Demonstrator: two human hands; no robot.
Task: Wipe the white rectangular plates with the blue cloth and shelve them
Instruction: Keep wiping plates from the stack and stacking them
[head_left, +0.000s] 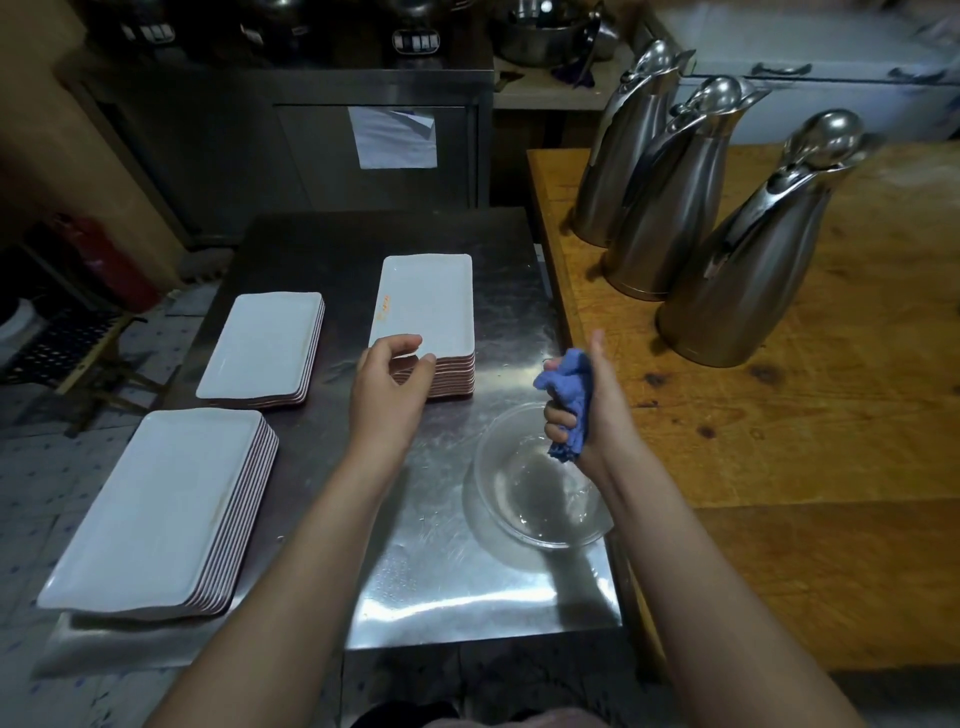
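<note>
On the steel table (457, 582) lie three stacks of white rectangular plates: a near stack (156, 509) at the left edge, a middle stack (265, 343) farther back, and a far stack (428, 301) to the right of it, all well apart from one another. The top plate of the far stack carries a small orange mark (383, 309) near its left rim. The left hand (389, 379) is at the near left corner of the far stack, its fingers curved, the thumb over the top plate's edge and the forefinger against the side of the stack; whether it actually grips a plate cannot be told. The right hand (597, 410) holds the blue cloth (569, 379) bunched in its curled fingers, with the thumb pointing up, above the far rim of a clear glass bowl (498, 467) that stands on the near right part of the table. Just to the right is a wooden table (779, 441), and on its far left part three steel jugs (670, 208) stand upright close together. Beyond the steel table is a steel cabinet (208, 156) with a sheet of paper (392, 137) stuck to its door.
</note>
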